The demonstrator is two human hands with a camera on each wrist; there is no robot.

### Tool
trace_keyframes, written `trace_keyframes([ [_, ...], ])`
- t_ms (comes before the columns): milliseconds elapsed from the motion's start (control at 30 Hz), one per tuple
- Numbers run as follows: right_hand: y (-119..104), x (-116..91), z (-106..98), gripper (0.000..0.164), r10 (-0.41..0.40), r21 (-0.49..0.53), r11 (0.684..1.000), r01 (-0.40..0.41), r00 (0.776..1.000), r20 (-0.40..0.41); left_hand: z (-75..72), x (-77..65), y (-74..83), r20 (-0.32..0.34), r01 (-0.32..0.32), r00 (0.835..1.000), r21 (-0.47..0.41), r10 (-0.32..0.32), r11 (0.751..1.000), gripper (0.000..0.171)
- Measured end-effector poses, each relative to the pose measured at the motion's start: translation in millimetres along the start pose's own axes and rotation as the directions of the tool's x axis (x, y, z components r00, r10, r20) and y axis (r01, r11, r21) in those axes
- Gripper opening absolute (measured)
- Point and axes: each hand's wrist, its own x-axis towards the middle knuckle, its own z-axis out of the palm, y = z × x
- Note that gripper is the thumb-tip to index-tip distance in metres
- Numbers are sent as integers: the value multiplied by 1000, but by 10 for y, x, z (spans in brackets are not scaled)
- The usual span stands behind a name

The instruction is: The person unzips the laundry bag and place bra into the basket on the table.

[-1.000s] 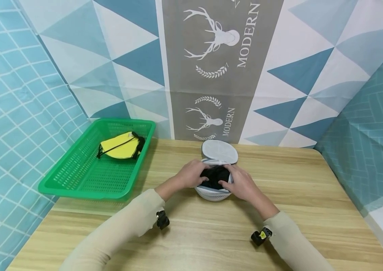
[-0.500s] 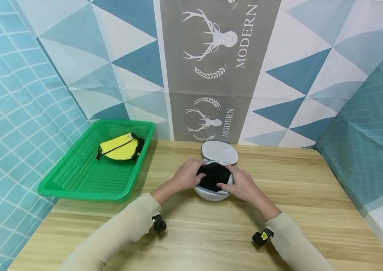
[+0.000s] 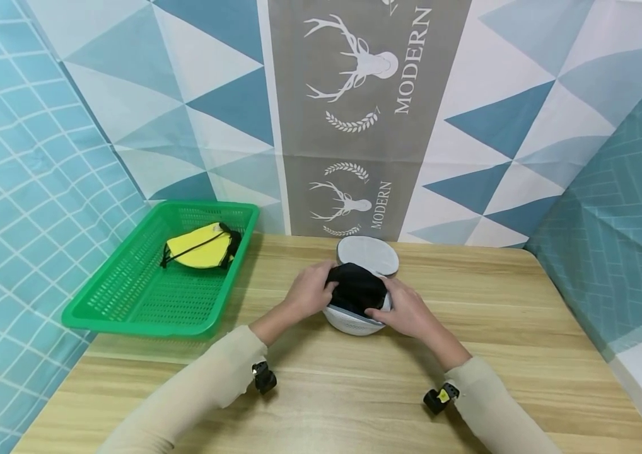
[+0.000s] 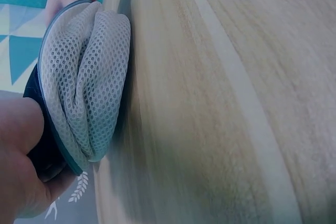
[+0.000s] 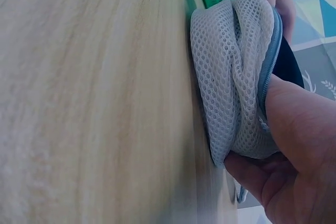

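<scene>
A white mesh laundry bag [image 3: 355, 323] with a grey zip edge stands on the table, its round lid [image 3: 367, 253] folded back toward the wall. Out of its mouth bulges a black cloth item [image 3: 357, 285], whose kind I cannot make out. My left hand [image 3: 311, 289] pinches the left side of this cloth, thumb toward me. On the opposite side, my right hand [image 3: 405, 305] grips the bag's rim, thumb at the opening and fingers outside. Creased mesh on the bag's front shows in the left wrist view, and the right wrist view shows the zip [image 5: 269, 61].
To the left, a green plastic basket [image 3: 215, 315] stands on the wooden table [image 3: 344, 397]. Inside it lies a folded yellow cloth item [image 3: 198, 246] with black cord and trim. A patterned wall covering [image 3: 332, 139] rises behind the table's back edge.
The black cloth has risen from inside the bag to above its rim, with my left hand moving slightly up and left. My right hand has stayed at the bag's right side.
</scene>
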Motion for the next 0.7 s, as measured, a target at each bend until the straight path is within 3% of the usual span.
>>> trace_keyframes([
  [300, -174, -35, -105, 71, -15, 21, 1000, 15, 1000, 3, -30, -2, -69, -65, 61, 995, -119, -69, 991, 36],
  [467, -64, -25, -44, 76, 0, 4, 1000, 0, 1000, 21, -65, -21, -79, -71, 115, 989, -155, -127, 981, 31],
  [633, 182, 3, 108, 85, 40, -34, 999, -39, 998, 40, -97, -46, -77, -77, 145, 984, -184, -162, 972, 26],
  [700, 147, 10, 93, 87, 49, -22, 999, -48, 998, 48, -124, -61, -79, -82, 152, 982, -211, -172, 966, 26],
])
